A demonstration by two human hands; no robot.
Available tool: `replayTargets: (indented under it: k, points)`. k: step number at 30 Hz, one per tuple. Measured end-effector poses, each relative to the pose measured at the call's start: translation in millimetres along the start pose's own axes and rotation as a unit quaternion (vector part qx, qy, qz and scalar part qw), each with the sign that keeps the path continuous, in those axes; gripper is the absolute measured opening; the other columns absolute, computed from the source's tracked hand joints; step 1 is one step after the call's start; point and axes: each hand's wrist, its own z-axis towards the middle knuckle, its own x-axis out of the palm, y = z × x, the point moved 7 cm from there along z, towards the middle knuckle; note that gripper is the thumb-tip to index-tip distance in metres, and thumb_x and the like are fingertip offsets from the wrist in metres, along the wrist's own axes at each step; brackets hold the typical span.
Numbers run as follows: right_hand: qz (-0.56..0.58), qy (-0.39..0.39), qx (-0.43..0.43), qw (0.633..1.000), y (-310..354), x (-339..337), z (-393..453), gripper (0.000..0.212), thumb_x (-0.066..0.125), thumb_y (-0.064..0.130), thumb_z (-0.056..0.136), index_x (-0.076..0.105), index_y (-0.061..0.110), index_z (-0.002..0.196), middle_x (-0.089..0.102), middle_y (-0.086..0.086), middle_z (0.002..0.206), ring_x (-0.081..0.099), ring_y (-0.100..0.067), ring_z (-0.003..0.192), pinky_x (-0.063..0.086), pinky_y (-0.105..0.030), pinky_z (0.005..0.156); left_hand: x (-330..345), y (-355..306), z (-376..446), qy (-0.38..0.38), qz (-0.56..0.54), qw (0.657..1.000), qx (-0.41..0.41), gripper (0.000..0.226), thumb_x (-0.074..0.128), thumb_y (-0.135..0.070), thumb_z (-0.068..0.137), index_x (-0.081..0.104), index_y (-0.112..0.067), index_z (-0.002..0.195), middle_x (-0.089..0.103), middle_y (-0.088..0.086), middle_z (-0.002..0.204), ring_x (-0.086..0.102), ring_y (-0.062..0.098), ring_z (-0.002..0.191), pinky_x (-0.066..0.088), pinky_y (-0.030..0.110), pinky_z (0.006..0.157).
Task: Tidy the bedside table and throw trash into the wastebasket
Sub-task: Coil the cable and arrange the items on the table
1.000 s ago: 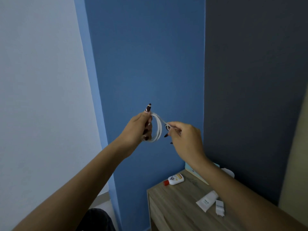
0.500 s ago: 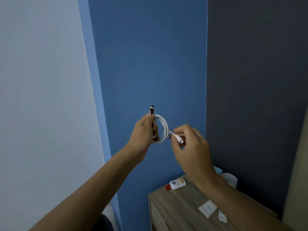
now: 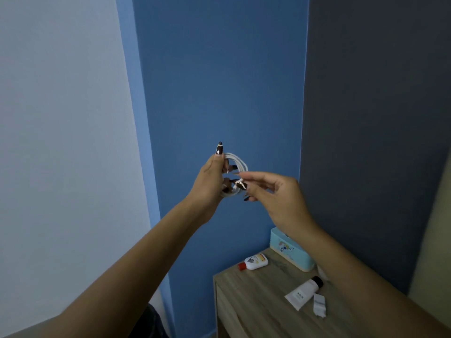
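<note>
Mid-frame, raised before the blue wall: left hand [image 3: 210,181] grips a coiled white cable [image 3: 238,163], fingers curled round the loops. Right hand [image 3: 275,193] pinches the cable's loose end at the coil. Lower right: wooden desk [image 3: 249,303] carrying a small red-capped bottle [image 3: 255,261], white tube [image 3: 302,292], teal box [image 3: 290,253].

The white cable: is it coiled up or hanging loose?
Coiled: the white cable sits in loops in the left hand, the right hand pinching its end.
</note>
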Motion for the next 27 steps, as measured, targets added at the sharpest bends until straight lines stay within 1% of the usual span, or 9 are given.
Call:
replayTargets:
  k: [5,7,9,11,15,18,20,23,27]
  points:
    - [-0.029,-0.038,0.018,0.999,-3,-6,0,0.009,0.073,0.01,0.082,0.066,0.011,0.088,0.073,-0.006,0.076,0.071,-0.021,0.072,0.06,-0.04,0.073,9,6,-9,0.022,0.012,1.0,-0.004,0.035,0.032,-0.043,0.1,0.049,-0.017,0.085,0.062,0.008,0.115,0.058,0.028,0.088,0.05,0.048,0.086]
    - [-0.048,-0.053,0.013,0.997,-1,-7,-2,0.021,0.075,0.013,0.08,0.056,0.016,0.085,0.071,-0.006,0.07,0.07,-0.021,0.065,0.059,-0.045,0.072,10,5,-12,0.029,0.018,0.999,0.004,0.036,0.03,-0.042,0.102,0.047,-0.016,0.084,0.062,0.006,0.116,0.062,0.025,0.079,0.052,0.043,0.08]
    - [-0.102,-0.076,-0.002,0.992,-1,-10,-4,0.031,0.078,0.021,0.078,0.048,0.023,0.084,0.065,-0.004,0.066,0.068,-0.021,0.062,0.057,-0.047,0.068,10,6,-14,0.034,0.031,0.999,0.011,0.037,0.03,-0.042,0.102,0.048,-0.017,0.081,0.063,0.0,0.104,0.058,0.011,0.056,0.047,0.032,0.067]
    - [-0.14,-0.089,0.005,0.986,-6,-16,-4,0.034,0.079,0.03,0.076,0.048,0.028,0.091,0.06,0.002,0.072,0.066,-0.021,0.066,0.056,-0.048,0.068,11,8,-15,0.044,0.034,0.998,0.005,0.038,0.03,-0.044,0.102,0.051,-0.014,0.09,0.063,-0.001,0.099,0.056,0.008,0.053,0.045,0.029,0.065]
    - [-0.003,-0.002,0.107,0.994,-29,-6,-2,0.032,0.068,0.021,0.087,0.056,0.026,0.117,0.067,-0.002,0.102,0.07,-0.018,0.086,0.059,-0.043,0.083,18,8,-19,0.078,0.009,0.997,0.009,0.037,0.029,-0.041,0.103,0.049,-0.016,0.085,0.062,0.004,0.095,0.061,0.013,0.063,0.048,0.021,0.057]
    - [0.06,0.0,0.123,0.991,-35,-3,-3,0.011,0.058,0.007,0.093,0.064,0.01,0.101,0.072,-0.013,0.09,0.07,-0.02,0.084,0.059,-0.036,0.081,25,12,-21,0.1,0.021,0.995,0.021,0.038,0.03,-0.043,0.101,0.049,-0.017,0.081,0.062,0.009,0.09,0.063,0.022,0.076,0.053,0.037,0.074]
    - [0.033,-0.03,0.103,0.994,-36,-11,-4,0.009,0.059,0.007,0.092,0.065,0.012,0.088,0.072,-0.006,0.081,0.07,-0.017,0.078,0.06,-0.038,0.078,25,14,-21,0.078,0.082,0.993,0.037,0.039,0.03,-0.044,0.101,0.049,-0.015,0.084,0.056,0.013,0.088,0.056,0.026,0.082,0.049,0.037,0.081]
    - [-0.074,-0.041,0.068,0.994,-36,-17,-4,0.006,0.064,0.018,0.09,0.063,0.013,0.085,0.07,0.0,0.073,0.07,-0.015,0.07,0.061,-0.042,0.072,20,8,-24,0.019,0.184,0.977,0.104,0.039,0.027,-0.035,0.104,0.044,-0.01,0.079,0.037,0.01,0.078,0.036,0.017,0.07,0.037,0.015,0.061]
    - [-0.179,-0.01,0.065,0.982,-36,-19,-6,0.021,0.063,0.03,0.087,0.066,0.009,0.088,0.068,-0.006,0.067,0.07,-0.019,0.063,0.06,-0.047,0.066,27,9,-28,0.035,0.253,0.955,0.153,0.043,0.025,-0.038,0.104,0.039,-0.015,0.07,0.032,-0.001,0.072,0.032,0.011,0.065,0.035,0.015,0.058]
